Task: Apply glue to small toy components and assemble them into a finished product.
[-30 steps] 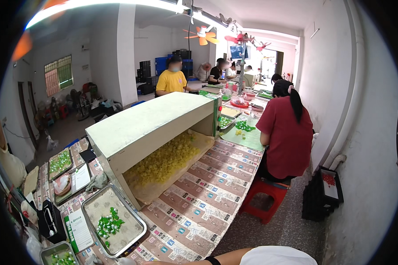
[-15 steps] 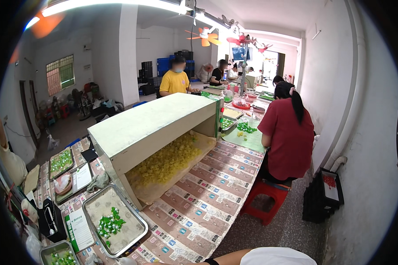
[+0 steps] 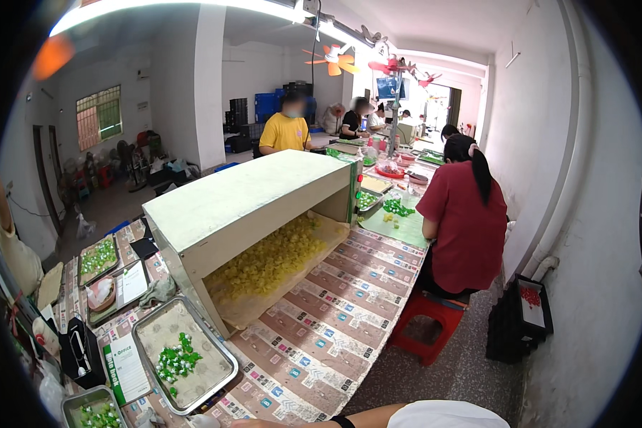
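Observation:
My right hand (image 3: 253, 424) shows only as a strip at the lower edge, its fingers cut off by the frame. A black band (image 3: 343, 421) circles the wrist, and the forearm (image 3: 378, 414) runs from a white sleeve (image 3: 446, 416). Left of the hand is a small whitish thing (image 3: 205, 421), too cut off to name. Nearest lies a metal tray (image 3: 230, 369) with a heap of small green and white pieces (image 3: 178, 359). My left hand does not show.
A cream box-like hood (image 3: 246, 187) stands over many yellow pieces (image 3: 271, 260) on the patterned table (image 3: 314, 335). A notebook (image 3: 130, 367), a black box (image 3: 82, 357) and another tray (image 3: 68, 408) sit left. A person in red (image 3: 464, 221) sits on a red stool (image 3: 426, 332).
Slightly more of my right hand and forearm shows along the lower edge. The person in yellow across the table has shifted a little; the trays and pieces look unchanged.

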A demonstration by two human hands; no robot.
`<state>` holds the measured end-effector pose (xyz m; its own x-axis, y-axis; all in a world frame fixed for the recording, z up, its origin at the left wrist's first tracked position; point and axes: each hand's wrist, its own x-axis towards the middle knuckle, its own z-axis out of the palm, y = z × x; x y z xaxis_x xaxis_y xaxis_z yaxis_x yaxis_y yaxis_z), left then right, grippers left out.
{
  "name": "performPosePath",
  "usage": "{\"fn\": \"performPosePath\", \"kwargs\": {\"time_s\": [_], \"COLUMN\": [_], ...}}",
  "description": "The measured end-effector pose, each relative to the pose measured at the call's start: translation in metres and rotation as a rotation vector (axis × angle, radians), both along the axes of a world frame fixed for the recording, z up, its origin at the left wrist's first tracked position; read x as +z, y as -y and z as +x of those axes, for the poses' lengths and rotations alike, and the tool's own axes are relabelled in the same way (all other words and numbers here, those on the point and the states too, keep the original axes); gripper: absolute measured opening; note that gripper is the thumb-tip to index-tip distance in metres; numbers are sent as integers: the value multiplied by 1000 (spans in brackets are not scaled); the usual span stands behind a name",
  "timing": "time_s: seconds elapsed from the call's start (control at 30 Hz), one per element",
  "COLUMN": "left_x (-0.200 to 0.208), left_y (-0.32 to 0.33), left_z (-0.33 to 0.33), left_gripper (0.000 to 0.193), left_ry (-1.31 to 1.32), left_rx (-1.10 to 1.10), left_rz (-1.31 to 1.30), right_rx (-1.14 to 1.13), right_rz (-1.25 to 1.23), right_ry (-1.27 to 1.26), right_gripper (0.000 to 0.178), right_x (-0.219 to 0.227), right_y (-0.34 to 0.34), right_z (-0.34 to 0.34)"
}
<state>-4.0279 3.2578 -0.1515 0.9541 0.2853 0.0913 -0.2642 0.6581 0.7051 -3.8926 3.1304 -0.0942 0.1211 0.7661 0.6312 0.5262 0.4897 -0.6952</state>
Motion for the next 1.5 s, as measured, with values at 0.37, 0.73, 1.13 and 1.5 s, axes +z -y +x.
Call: {"fn": "performPosePath", "kwargs": {"time_s": [0.37,0.73,1.13,1.5], "left_x": [16,15,0,17], "left_y": [8,0,-92,-84], "left_z": [2,-19,-131,-116], "left_gripper": [16,25,15,32], "left_ry": [13,-135,-328,-409], "left_rx": [-22,121,957,1035], "left_rz": [-18,105,108,354], "right_rx": [-10,19,-377,-270], "right_rz": [85,97,-380,-733], "right_ry": [49,74,109,414], "right_gripper": [20,28,10,13], "right_x": [-4,-13,-8,-33], "right_y": [-1,-14,9,-24], "right_z": [3,-6,45,54]}}
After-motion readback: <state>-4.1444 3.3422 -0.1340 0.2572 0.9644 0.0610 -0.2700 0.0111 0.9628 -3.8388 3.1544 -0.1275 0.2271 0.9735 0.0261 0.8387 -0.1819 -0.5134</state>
